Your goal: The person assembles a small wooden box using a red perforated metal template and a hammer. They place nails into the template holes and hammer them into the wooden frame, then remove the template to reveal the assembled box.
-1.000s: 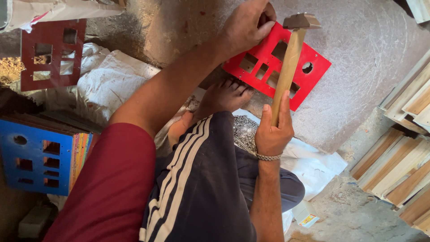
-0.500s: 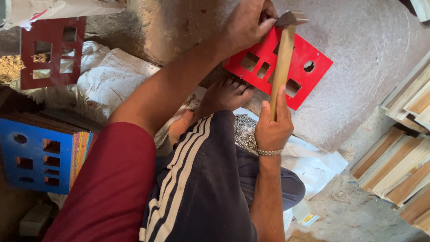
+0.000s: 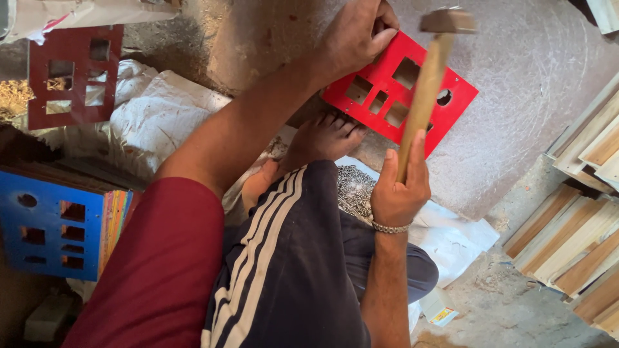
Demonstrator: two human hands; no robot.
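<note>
Hammer point(image 3: 431, 84) is gripped low on its handle by the right hand point(image 3: 398, 187) with fingers wrapped shut, while the red panel point(image 3: 401, 93) on the floor is pinned at its top edge by the left hand's point(image 3: 356, 35) curled fingers, best kept clear of the head.

The person wears a dark red short-sleeved shirt point(image 3: 161, 258) whose sleeve ends just above the elbow, leaving the forearm bare. The trousers point(image 3: 290, 270) are dark navy, with three white stripes running down the side of the leg. A silver-coloured metal bracelet point(image 3: 390, 227) of small links circles the right wrist. Both hands, the left hand point(image 3: 354, 35) and the right hand point(image 3: 400, 190), are ungloved. The foot point(image 3: 322, 138) is bare, without shoe or sock.
</note>
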